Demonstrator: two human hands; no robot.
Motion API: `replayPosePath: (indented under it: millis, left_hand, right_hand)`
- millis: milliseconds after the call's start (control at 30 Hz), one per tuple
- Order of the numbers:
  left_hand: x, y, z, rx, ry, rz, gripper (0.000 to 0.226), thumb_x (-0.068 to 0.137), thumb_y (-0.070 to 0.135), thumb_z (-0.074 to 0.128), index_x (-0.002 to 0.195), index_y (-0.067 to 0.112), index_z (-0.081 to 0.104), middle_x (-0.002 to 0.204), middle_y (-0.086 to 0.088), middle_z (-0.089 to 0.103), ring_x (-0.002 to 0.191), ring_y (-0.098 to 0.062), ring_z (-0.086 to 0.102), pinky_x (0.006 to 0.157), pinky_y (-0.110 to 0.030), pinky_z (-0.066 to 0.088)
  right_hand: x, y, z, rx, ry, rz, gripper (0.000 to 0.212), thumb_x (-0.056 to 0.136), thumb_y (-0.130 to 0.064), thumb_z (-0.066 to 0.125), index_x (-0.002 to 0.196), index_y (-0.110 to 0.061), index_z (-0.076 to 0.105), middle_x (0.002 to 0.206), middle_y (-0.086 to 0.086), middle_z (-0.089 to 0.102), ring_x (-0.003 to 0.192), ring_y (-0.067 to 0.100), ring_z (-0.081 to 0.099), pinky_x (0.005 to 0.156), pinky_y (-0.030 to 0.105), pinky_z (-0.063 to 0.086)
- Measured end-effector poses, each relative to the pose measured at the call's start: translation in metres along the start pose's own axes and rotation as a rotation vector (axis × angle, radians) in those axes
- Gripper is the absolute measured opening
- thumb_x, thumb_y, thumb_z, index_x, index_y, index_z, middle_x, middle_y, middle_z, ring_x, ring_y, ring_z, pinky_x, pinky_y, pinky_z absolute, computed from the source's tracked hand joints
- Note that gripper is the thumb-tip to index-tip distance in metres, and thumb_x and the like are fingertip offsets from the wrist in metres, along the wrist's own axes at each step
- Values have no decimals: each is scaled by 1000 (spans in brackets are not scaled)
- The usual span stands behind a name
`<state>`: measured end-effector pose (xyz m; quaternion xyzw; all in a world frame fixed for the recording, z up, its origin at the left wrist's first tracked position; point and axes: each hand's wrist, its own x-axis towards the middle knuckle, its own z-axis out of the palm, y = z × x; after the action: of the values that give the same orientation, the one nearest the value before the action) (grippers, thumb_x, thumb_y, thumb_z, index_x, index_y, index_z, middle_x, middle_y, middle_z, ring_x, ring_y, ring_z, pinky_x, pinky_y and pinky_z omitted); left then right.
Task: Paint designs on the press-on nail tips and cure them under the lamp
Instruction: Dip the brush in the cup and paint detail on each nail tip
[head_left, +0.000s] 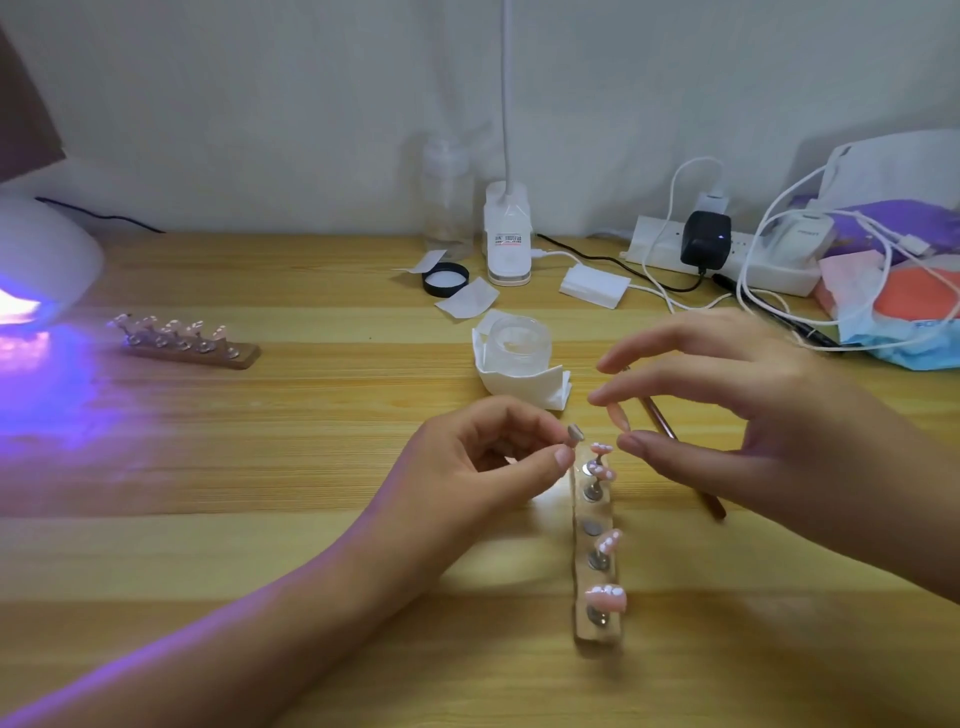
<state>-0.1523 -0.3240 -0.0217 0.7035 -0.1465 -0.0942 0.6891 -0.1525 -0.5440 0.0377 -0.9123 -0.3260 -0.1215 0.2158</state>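
Hands meet over the middle of the table. My left hand pinches a small metal peg between thumb and forefinger. My right hand pinches a loose nail tip, its other fingers spread. Peg and tip sit just apart, and I cannot tell whether the tip is going on or coming off.

Just nearer to me lies a wooden holder with four pink painted tips dabbed white and one bare slot. At far left a second holder carries five tips beside the curing lamp, which glows violet. I judge the painting well advanced, with the loose tip and curing of the near set still left.

An uncapped glass jar stands on folded tissue; its contents look clear, and I cannot name them. Farther off stands a clear bottle, how full I cannot tell, with a black lid lying beside it.
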Motion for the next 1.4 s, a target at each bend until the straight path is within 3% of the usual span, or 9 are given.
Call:
replayPosePath:
  millis: [133,300,500,733,1033,1233,1400]
  left_hand:
    - [0,0,0,5,-17,14,8,79,23,75,81,31,74,80,12,71,71,0,60,67,-11,47]
    - [0,0,1,-6,-17,20,6,75,26,74,80,23,73,76,10,70,68,0,60,64,-10,46]
    - [0,-2,1,-9,-13,18,9,76,26,74,82,19,73,82,-2,73,72,-5,61,67,-14,48]
    - [-1,-3,0,26,-16,20,4,83,15,75,82,19,73,85,-5,74,74,-6,63,68,-14,50]
    - [-1,-2,0,13,-17,29,1,78,21,75,78,21,73,78,2,73,71,-4,63,66,-14,48]
    - [-2,-2,1,-23,-25,44,4,78,20,73,79,16,73,90,-8,76,93,-26,72,81,-30,55]
    - [-2,0,1,-48,-44,47,1,80,19,73,80,18,73,94,-3,76,95,-28,71,77,-24,54]
  right_hand:
    - [1,-3,5,-6,-1,-3,27,87,-42,65,107,-27,74,113,-9,64,111,15,57,94,33,44]
    - [0,-3,10,14,-27,-12,26,88,-44,66,107,-28,75,112,-10,64,110,13,57,96,26,39]
    - [0,-5,14,40,-21,-20,23,88,-37,66,107,-26,74,111,-10,64,108,16,59,91,36,46]
    - [-1,-5,17,65,-40,3,29,86,-41,61,108,-28,74,112,-13,64,110,13,57,93,32,45]
    - [0,-8,19,128,-65,63,27,84,-42,61,105,-33,75,117,-16,62,117,11,53,97,25,39]
    - [1,-8,19,273,-60,124,25,78,-44,65,100,-36,76,118,-21,59,121,8,51,100,24,38]
    - [1,-8,18,297,-61,134,29,76,-48,65,101,-37,75,120,-20,58,123,6,51,101,24,38]
